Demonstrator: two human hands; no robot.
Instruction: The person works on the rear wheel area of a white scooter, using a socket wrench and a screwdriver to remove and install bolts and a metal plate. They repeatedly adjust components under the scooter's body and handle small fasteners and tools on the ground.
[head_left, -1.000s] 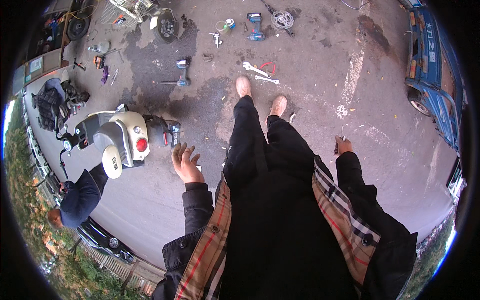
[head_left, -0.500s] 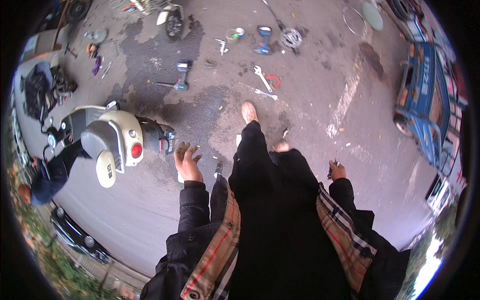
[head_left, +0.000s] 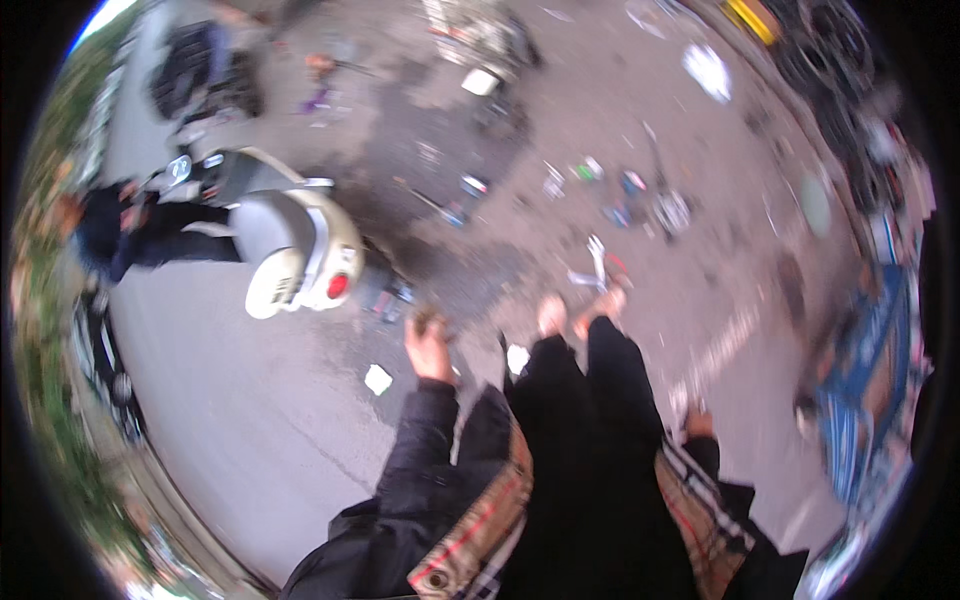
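My left hand [head_left: 430,348] hangs in front of me with loosely bent, blurred fingers and nothing visible in it. The nearest thing to it is the rear of a cream scooter [head_left: 330,235] with a grey seat and red tail light. My right hand [head_left: 698,420] hangs low by my right side, smeared by motion. Its fingers are bent around something small that I cannot make out. Beyond my feet lie a wrench [head_left: 597,258] and red-handled pliers [head_left: 618,264]. Farther off are a blue cordless tool [head_left: 622,205] and another cordless tool with a long bit [head_left: 450,212].
A person in dark clothes [head_left: 110,225] is beside the scooter's front. A blue cargo tricycle [head_left: 865,385] stands at the right, with tyres [head_left: 845,110] behind it. Another two-wheeler [head_left: 485,50] stands at the far side. A dark car [head_left: 108,365] is at the left.
My view has swung, so the scooter and tools appear farther right and lower. My feet have stepped to new places near the wrench. My left fingers look more bent.
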